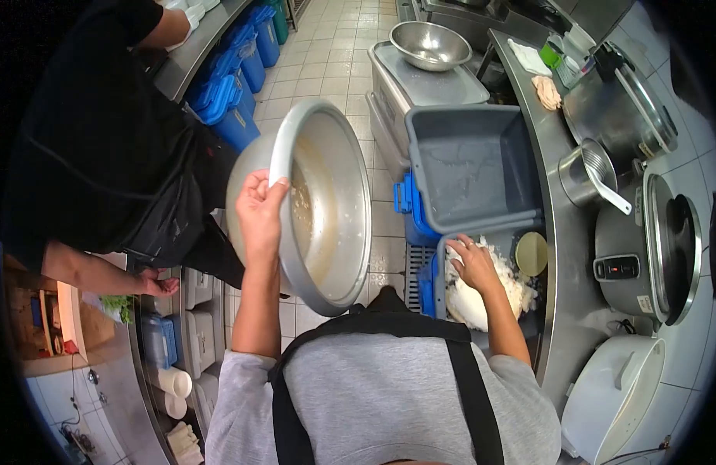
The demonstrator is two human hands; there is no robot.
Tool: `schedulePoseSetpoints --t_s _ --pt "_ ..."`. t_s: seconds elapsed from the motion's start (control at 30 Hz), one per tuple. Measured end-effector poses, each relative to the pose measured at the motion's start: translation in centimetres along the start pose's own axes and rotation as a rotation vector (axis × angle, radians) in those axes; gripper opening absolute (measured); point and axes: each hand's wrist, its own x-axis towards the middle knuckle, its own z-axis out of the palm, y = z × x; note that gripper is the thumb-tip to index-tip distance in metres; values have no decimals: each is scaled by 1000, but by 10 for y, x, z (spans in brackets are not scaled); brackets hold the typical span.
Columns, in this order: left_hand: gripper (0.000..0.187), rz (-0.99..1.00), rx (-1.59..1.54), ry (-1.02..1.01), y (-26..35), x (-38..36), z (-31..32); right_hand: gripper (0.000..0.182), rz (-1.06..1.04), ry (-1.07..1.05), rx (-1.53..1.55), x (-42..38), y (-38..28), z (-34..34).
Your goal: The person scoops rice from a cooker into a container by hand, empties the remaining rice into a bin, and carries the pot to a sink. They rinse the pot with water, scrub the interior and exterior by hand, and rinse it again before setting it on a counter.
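My left hand (263, 211) grips the thick rim of a large metal cooking pot (348, 147), thumb over the edge. The pot is tipped on its side, its mouth facing right, with brownish residue and a few pale grains inside. My right hand (476, 266) is over a white heap that looks like cooked rice (513, 288), fingers apart and reaching toward the near rim of a grey tub. The heap lies in a dark container (538, 232) below that hand. A round yellowish disc (531, 254) rests beside the heap.
A grey tub (482, 213) stands ahead, a steel bowl (431, 46) on a lidded bin beyond it. Rice cookers (637, 240) and a metal jug (583, 174) line the right counter. A person in black (110, 147) stands close on the left. Blue bins (230, 108) line the aisle.
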Motion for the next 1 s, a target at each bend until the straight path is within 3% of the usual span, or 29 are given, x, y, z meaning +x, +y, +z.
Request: schedulePoseSetpoints --t_s 0.23,0.3,0.4,0.6,0.73,0.8,1.0 --pt "12 -111 -30 27 -83 128 14 36 210 309 23 46 37 -12" --pt "14 -139 -29 97 -102 177 17 31 349 394 19 78 57 -21" --pt "15 -173 -89 135 -116 247 22 28 371 436 72 152 67 -50" --pt "10 -216 -285 177 -110 368 44 26 -13 490 193 369 36 -113" --pt "9 -281 -327 139 -125 471 56 27 -166 501 181 517 6 -139" --pt "11 -324 -328 83 -137 520 59 26 -247 564 35 576 -4 -152" --pt "12 -429 -288 28 -148 674 97 28 4 643 26 671 31 -200"
